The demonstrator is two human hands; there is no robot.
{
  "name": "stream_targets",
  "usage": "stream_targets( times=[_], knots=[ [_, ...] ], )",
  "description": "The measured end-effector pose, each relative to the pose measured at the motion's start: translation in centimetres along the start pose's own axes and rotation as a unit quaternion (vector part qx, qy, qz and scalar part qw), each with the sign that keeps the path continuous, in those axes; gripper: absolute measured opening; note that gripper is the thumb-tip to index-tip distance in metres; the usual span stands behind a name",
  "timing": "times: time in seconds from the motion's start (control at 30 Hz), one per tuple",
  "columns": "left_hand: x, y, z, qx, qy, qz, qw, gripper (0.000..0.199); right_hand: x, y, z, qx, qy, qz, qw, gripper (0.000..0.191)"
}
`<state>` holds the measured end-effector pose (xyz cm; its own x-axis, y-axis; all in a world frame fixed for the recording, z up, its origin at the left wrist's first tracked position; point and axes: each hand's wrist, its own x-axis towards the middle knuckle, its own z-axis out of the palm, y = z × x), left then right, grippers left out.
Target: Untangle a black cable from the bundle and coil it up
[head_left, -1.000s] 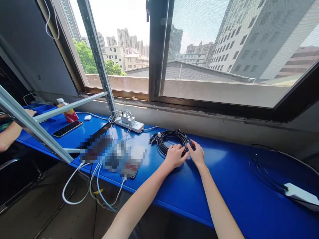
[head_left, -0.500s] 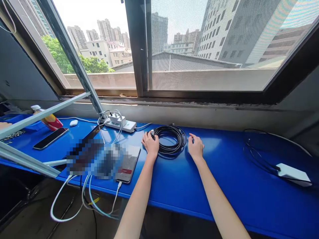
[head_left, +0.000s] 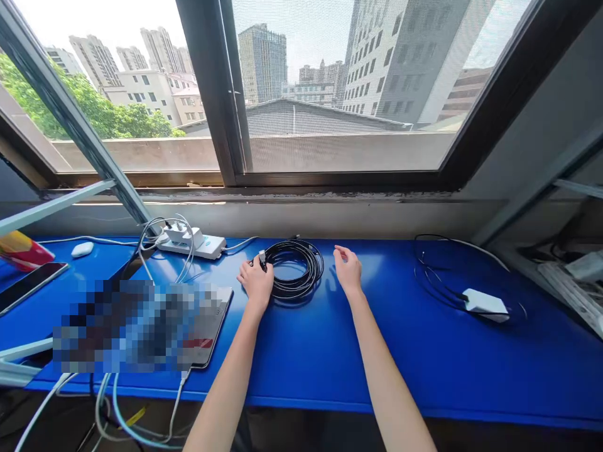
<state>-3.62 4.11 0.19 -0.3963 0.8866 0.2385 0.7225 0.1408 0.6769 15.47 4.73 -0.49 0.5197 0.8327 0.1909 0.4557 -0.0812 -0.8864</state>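
Note:
A coil of black cable point(head_left: 307, 284) lies flat on the blue tabletop. At its left side, my left hand point(head_left: 257, 279) has its fingers closed on the cable near a plug with a light metallic end point(head_left: 262, 256). My right hand point(head_left: 347, 269) hovers just right of the coil, apart from it. Its fingers are loosely bent and apart, with nothing seen in them.
Left of the coil are a tablet-like device point(head_left: 214, 323), partly blurred out, and a white power strip point(head_left: 207, 247) with cords. A phone point(head_left: 31, 285) and a white case point(head_left: 82, 249) lie farther left. A white adapter point(head_left: 485, 306) with black cords sits at right.
The view has turned to the right, so the table's things appear farther left. My left hand stays at the coil's left side, and my right hand remains beside the coil.

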Motion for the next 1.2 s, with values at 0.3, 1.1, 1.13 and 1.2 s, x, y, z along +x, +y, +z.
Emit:
stream_targets(
  times=[0.3,1.1,1.13,1.2],
  knots=[
    [-3.4,2.3,2.3,-0.057,-0.092,0.11,0.988,0.046,0.6,0.4,-2.0,-0.033,-0.005,0.047,0.998,0.026],
    [-3.8,2.8,3.4,-0.167,-0.149,0.246,0.943,0.034,2.1,5.2,-7.1,-0.03,0.21,0.108,0.971,0.023],
    [-3.9,2.9,3.3,-0.167,-0.144,0.249,0.943,0.032,2.1,4.8,-7.0,-0.025,0.216,0.099,0.971,0.023],
    [-4.1,3.0,3.2,-0.164,-0.141,0.259,0.941,0.027,2.0,4.1,-6.8,-0.015,0.229,0.085,0.97,0.025]
  ],
)
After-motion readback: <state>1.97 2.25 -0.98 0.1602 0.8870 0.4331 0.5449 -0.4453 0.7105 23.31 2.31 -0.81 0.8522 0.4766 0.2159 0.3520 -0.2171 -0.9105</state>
